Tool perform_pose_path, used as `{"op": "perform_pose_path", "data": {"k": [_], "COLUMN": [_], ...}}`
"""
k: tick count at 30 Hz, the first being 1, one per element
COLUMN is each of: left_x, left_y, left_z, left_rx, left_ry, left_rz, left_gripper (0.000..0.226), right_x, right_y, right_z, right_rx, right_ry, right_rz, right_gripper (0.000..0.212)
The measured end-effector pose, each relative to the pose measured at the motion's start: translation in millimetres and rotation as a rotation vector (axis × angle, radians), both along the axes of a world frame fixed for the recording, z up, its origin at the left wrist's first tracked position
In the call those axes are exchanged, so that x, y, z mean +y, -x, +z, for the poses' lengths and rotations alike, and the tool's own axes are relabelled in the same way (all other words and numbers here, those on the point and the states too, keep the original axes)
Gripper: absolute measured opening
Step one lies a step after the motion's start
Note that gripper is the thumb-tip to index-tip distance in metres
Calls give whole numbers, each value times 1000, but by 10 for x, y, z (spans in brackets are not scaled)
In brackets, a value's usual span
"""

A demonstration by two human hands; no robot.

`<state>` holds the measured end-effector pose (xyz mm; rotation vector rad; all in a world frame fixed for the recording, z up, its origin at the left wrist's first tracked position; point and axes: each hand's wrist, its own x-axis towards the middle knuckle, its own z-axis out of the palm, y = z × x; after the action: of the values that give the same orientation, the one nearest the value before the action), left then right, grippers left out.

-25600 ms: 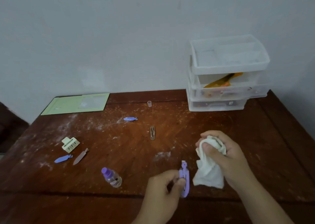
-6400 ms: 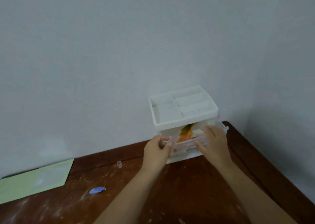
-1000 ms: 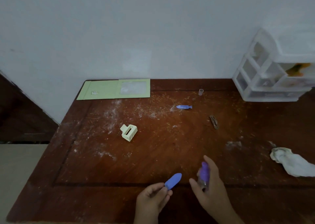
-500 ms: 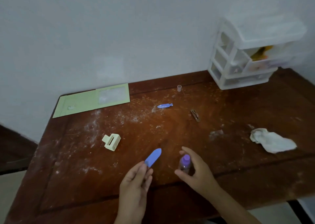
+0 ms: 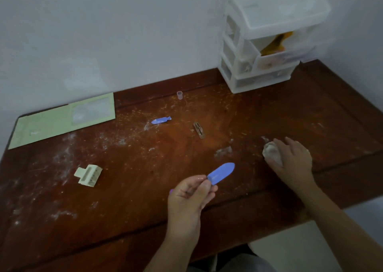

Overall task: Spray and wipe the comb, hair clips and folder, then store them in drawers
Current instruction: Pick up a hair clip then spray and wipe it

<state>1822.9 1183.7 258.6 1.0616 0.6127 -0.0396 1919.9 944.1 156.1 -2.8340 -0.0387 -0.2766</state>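
I am looking down at a dark wooden table (image 5: 145, 199) smeared with white dust. My left hand (image 5: 189, 199) is pinching the narrow end of a blue hair clip (image 5: 221, 173) between thumb and fingertips, holding it just above the table with its rounded end pointing up and to the right. My right hand (image 5: 292, 159) is reaching out to the right and lying over a crumpled white cloth (image 5: 271, 152) on the table, its fingers curling around the bundle. Farther back, a second blue hair clip (image 5: 161, 120) and a brown hair clip (image 5: 199, 129) are lying near each other on the table. A cream claw clip (image 5: 88, 175) is lying well to the left. A pale green folder (image 5: 60, 119) is lying flat at the far left corner against the wall. A small clear cap (image 5: 179, 95) is standing near the back edge. A white plastic drawer unit (image 5: 267, 43) is standing at the far right corner, with something orange showing in a drawer that is sticking out.
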Motion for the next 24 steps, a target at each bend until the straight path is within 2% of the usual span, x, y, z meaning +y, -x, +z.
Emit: {"op": "perform_pose_path", "data": {"k": [3, 6, 8, 11, 12, 14, 17, 18, 22, 24], "left_x": [-256, -465, -567, -695, -739, -834, -934, -955, -970, -962], "left_y": [-101, -199, -236, -263, -266, -254, -236, -230, -176, -135], "left_z": [-91, -184, -227, -285, -304, -329, -286, -258, -185, -151], "left_rx": [108, 210, 242, 284, 289, 279, 198, 175, 136, 121], "left_ry": [40, 152, 214, 215, 200, 149, 33, -19, -200, -257], "left_rz": [19, 80, 111, 130, 135, 126, 26, -5, -58, -59], "left_gripper": [16, 15, 15, 14, 13, 13, 15, 16, 23, 30], "right_x": [19, -86, -132, -98, -54, 38, 163, 180, 217, 221], "right_y": [-121, -198, -198, -25, 49, 151, 158, 155, 209, 248], "right_z": [-44, -53, 29, 306, 413, 535, 465, 410, 357, 376], "right_rx": [-42, -11, 0, 19, 14, 3, -15, 14, 344, 379], "right_ry": [3, -65, -209, -564, -648, -673, -502, -483, -624, -621], "right_rz": [36, 84, 125, 157, 228, 471, 729, 756, 785, 807], "right_gripper": [28, 23, 26, 26, 30, 29, 22, 24, 37, 31]}}
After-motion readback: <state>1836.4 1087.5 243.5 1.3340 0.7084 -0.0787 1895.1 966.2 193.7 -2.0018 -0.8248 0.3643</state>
